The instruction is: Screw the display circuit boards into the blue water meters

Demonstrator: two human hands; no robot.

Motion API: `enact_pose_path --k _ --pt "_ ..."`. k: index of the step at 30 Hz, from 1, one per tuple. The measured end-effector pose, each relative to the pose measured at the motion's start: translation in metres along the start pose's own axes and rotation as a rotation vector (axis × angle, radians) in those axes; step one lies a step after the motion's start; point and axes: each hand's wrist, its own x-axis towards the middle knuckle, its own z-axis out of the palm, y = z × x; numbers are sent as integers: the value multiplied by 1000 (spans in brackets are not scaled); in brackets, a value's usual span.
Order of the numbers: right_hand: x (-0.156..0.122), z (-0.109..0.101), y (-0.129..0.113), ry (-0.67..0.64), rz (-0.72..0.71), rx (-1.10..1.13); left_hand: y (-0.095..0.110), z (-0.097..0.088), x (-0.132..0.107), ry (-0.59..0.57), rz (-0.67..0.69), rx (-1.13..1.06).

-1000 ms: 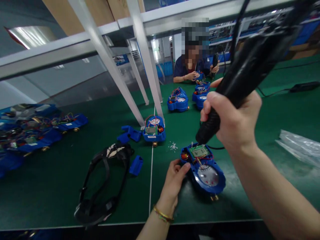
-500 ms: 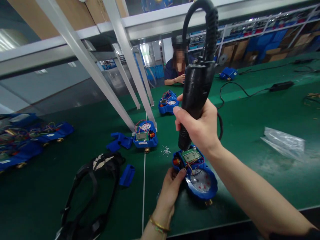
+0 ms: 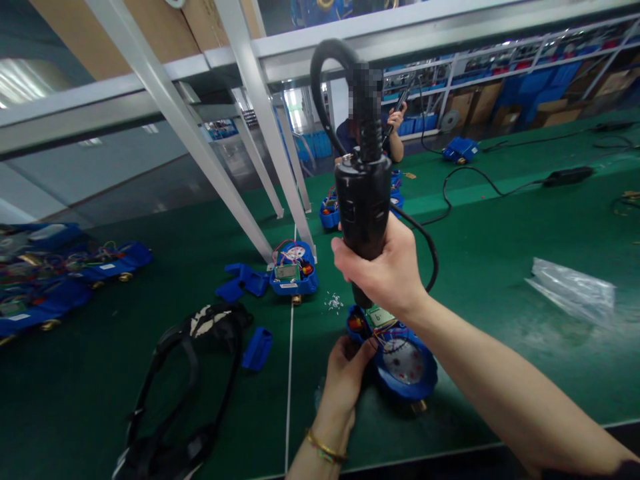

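Observation:
My right hand (image 3: 395, 270) is wrapped round a black corded electric screwdriver (image 3: 361, 203), held nearly upright. Its lower end is over the back left part of an open blue water meter (image 3: 431, 373); the tip is hidden, so I cannot tell if it touches. Inside the meter show a small display (image 3: 381, 316), thin wires and a round dial (image 3: 404, 361). With thumb and fingers my left hand (image 3: 345, 370) grips the meter's left side. Left of the meter lies a scatter of tiny white pieces (image 3: 334, 302).
Another open blue meter (image 3: 294, 285) stands by the shelf posts, near blue covers (image 3: 257, 349). A black strap harness (image 3: 187, 353) lies at left, beyond it a group of meters (image 3: 107, 268). A plastic bag (image 3: 573, 287) is at right. Across the table, a co-worker's hand (image 3: 397, 119) holds a dark tool.
My right hand and the screwdriver have shifted left and slightly down, and the tool stands more upright. My left hand stays on the meter. The co-worker has raised a tool.

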Motion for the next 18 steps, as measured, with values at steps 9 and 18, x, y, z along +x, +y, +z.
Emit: enact_pose_path --k 9,18 --pt "-2 -9 -2 -144 38 141 8 4 -5 -22 3 -20" --pt "5 -47 -38 257 -59 321 15 -25 -7 123 -149 -272"
